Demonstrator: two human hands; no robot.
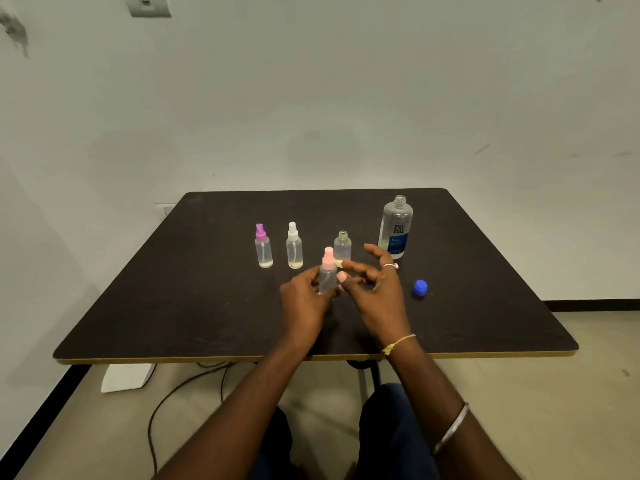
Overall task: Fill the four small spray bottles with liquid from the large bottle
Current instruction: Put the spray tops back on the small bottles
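The large clear bottle, marked "renu" on a blue and white label, stands uncapped and upright near the far right part of the dark table. Its blue cap lies on the table in front of the large bottle, a little to its right. Just left of the large bottle stands a small bottle with no spray top, its neck open. Farther left of it stand the white-topped spray bottle and then the purple-topped spray bottle, both upright with a little liquid at the bottom. In front of the large bottle and to its left, the left hand is closed around the body of the pink-topped spray bottle, holding it upright above the table. The right hand is beside that bottle with fingers spread and loose, gripping nothing; a ring sits on one finger. A small yellowish piece lies at the base of the topless bottle, too blurred to identify.
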